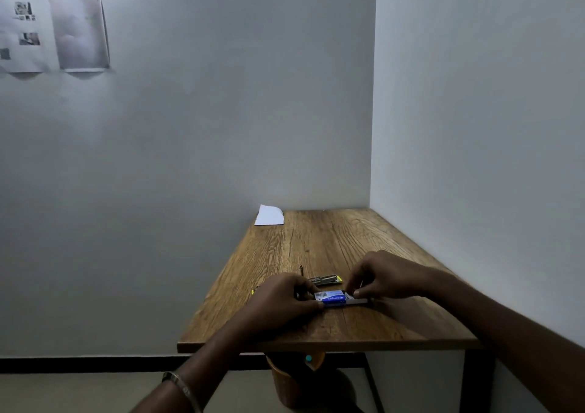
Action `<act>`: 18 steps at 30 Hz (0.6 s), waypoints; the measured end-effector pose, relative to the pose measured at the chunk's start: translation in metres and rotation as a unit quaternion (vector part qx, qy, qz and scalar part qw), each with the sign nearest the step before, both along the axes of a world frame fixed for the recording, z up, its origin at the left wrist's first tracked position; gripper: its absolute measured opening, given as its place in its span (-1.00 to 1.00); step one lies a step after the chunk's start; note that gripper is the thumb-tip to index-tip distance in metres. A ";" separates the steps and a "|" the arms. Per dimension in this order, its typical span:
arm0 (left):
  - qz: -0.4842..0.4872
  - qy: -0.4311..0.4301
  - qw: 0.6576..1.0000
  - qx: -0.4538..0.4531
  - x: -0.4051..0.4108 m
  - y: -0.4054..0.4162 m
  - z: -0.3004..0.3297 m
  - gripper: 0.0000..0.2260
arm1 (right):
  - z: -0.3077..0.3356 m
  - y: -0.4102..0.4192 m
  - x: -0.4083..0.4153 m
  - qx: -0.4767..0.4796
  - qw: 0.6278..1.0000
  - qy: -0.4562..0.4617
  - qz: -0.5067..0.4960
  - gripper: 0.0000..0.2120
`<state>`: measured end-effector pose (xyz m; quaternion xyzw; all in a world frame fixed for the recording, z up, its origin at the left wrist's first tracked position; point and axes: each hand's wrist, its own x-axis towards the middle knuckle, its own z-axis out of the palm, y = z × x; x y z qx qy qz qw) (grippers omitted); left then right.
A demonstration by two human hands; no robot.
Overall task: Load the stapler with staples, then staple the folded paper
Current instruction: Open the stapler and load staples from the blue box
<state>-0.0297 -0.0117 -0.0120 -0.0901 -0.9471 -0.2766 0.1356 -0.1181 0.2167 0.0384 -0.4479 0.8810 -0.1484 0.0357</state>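
A small blue staple box (332, 297) lies on the wooden table (316, 248) near its front. My left hand (281, 298) grips the box's left end. My right hand (383, 278) pinches the inner tray (359, 301) sticking out of its right end. Just behind the box lies the stapler (326, 279), metal with a yellow tip, opened out flat; a thin upright part (301, 269) shows at its left. The folded white paper (269, 215) rests at the table's far left corner.
The table stands in a corner, with walls at the back and right. An orange bin (291, 377) sits under the front edge. Printed sheets (53, 32) hang on the wall at upper left. A bracelet is on my left wrist.
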 end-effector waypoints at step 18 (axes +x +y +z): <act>-0.001 0.009 1.000 -0.015 0.000 0.000 -0.001 -0.67 | -0.010 -0.002 0.001 -0.111 0.990 -0.074 -0.042 -0.90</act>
